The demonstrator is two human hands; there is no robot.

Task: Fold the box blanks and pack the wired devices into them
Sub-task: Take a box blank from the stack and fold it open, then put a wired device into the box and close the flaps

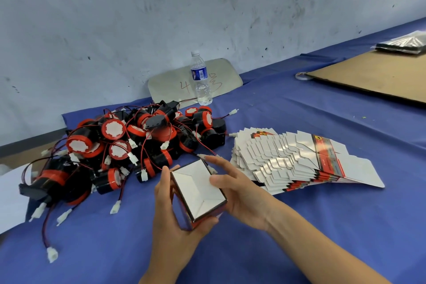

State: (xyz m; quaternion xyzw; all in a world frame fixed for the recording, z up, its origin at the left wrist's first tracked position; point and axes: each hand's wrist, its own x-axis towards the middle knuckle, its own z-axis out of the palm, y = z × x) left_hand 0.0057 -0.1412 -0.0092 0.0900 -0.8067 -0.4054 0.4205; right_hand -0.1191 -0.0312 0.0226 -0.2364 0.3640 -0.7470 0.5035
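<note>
I hold a small folded box (198, 191) over the blue table, its white flaps folded shut on the end facing me. My left hand (170, 217) grips it from below and the left side, thumb up along its left edge. My right hand (237, 189) cups the right side, its thumb pressing on the white flap and its fingers stretched behind the box. A heap of black-and-red wired devices (124, 147) with white connectors lies at the left. A fanned stack of flat box blanks (297, 161) lies at the right.
A clear water bottle (201, 78) stands at the back by the wall, in front of a grey board (221, 74). A brown cardboard sheet (378, 76) and a tape roll (303, 75) lie at the far right. White paper (10, 196) lies at the left edge.
</note>
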